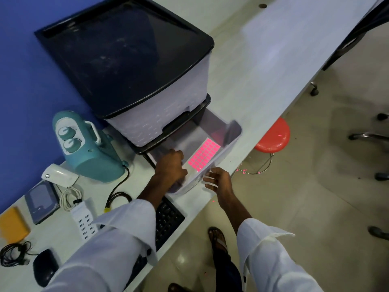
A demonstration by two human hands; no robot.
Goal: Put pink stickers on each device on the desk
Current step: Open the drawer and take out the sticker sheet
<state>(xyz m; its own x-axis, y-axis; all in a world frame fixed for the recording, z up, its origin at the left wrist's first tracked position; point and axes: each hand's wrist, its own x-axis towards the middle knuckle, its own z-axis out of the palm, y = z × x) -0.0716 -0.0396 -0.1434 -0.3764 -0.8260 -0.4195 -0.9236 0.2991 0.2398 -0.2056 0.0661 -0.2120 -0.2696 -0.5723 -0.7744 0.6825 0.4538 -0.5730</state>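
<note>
Reaching into drawer (231, 131), left hand (170, 163) sits beside sticker sheet (204, 154).

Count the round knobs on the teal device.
2. Both sit on the teal device's white panel: the far knob and the near knob, side by side. None seems hidden.

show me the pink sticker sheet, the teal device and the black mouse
pink sticker sheet (204, 153): head view, middle of the pink grid
teal device (99, 165): head view, its rounded lower body
black mouse (45, 267): head view, its top shell
</note>
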